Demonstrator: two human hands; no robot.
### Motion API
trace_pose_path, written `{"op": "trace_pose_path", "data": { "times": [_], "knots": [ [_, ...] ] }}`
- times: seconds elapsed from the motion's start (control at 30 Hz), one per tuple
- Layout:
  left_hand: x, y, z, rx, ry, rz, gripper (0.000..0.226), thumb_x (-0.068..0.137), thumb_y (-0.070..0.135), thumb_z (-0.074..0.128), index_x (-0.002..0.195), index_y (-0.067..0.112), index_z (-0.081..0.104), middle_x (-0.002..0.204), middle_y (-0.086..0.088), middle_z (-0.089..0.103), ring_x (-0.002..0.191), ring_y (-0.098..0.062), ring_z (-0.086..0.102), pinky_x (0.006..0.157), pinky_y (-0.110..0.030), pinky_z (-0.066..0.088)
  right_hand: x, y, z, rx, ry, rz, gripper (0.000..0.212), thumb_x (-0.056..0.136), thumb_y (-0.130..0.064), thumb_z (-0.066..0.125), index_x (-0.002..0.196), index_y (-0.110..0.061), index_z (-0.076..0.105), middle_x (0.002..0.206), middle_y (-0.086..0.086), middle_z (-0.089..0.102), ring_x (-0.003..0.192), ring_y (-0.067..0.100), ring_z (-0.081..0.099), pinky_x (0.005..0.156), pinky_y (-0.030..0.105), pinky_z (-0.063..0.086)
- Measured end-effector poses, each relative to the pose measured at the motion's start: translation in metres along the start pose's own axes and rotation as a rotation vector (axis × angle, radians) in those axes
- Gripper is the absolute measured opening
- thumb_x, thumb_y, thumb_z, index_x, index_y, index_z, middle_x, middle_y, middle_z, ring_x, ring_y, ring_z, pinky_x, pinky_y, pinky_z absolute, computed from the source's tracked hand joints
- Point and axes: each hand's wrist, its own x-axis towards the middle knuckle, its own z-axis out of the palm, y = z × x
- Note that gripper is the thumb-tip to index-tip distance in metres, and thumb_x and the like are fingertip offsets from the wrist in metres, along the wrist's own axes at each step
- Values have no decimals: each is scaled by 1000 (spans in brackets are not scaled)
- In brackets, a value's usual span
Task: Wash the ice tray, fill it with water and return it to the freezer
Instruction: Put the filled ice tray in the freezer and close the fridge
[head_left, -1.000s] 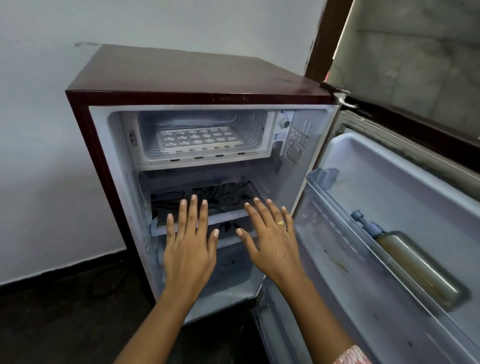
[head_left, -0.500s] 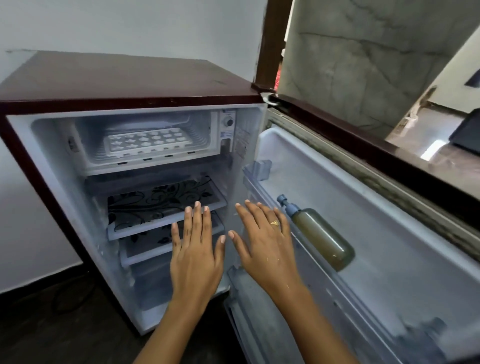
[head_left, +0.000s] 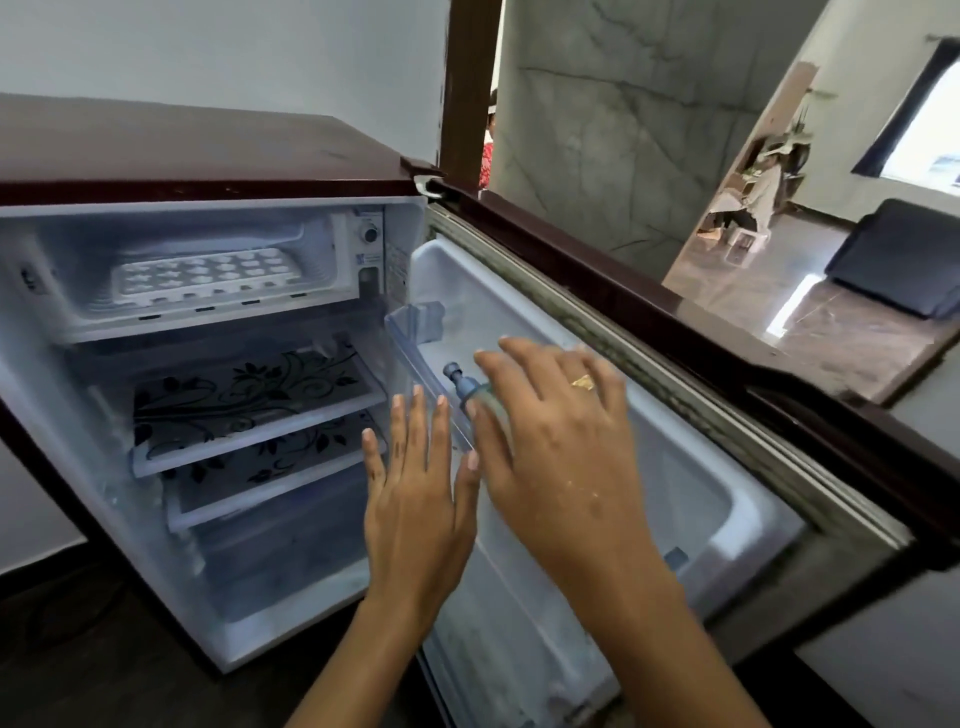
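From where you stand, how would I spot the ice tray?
Look at the small maroon fridge with its door open. In the freezer box at the top lies the ice tray. It is white with rows of small moulds, unlike the flower-printed shelves below.

The white ice tray (head_left: 205, 274) lies flat in the freezer compartment (head_left: 322, 239), seemingly filled.

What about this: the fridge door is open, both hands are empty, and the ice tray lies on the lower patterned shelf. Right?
The head view shows the ice tray in the freezer compartment at the top, not on the lower patterned shelf. The door is open, and the left hand and right hand hold nothing.
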Motion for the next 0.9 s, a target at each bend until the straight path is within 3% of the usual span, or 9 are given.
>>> {"op": "trace_pose_path", "data": {
  "times": [0.23, 0.43, 0.63, 0.77, 0.9],
  "knots": [
    [-17, 44, 4, -117, 3, 18, 65, 97, 52, 8, 148, 14, 16, 157, -3, 9, 145, -14, -3, 116, -34, -13, -2, 36, -60, -181, 88, 155, 27, 85, -31, 50, 105, -19, 64, 120, 4, 62, 112, 27, 57, 103, 40, 16],
    [-26, 62, 8, -94, -30, 7, 70, 95, 57, 7, 148, 11, 8, 157, -6, 5, 145, -14, -8, 116, -38, -12, -11, 70, -92, -318, -138, 344, 37, 92, -42, 43, 125, -25, 47, 141, 5, 43, 127, 36, 39, 102, 40, 5],
    [-34, 69, 8, -119, -86, -58, 82, 86, 61, -13, 146, 7, -2, 154, -7, -5, 141, -16, -19, 111, -29, -24, -20, 83, -101, -316, -291, 434, 45, 93, -47, 39, 135, -31, 33, 133, 1, 48, 121, 35, 43, 97, 42, 23],
    [-34, 67, 9, -169, -110, -73, 79, 85, 59, -8, 147, 10, -5, 151, -1, -16, 139, -10, -25, 106, -18, -27, -22, 87, -103, -319, -295, 381, 52, 93, -48, 38, 142, -33, 25, 140, -1, 44, 122, 34, 44, 96, 42, 28],
    [-35, 63, 8, -192, -121, -75, 73, 85, 53, -6, 144, 11, -10, 148, 1, -20, 139, -9, -24, 105, -17, -27, -23, 89, -106, -290, -294, 332, 53, 93, -49, 36, 143, -35, 24, 140, -4, 44, 123, 32, 43, 97, 42, 29]
  ]
}}
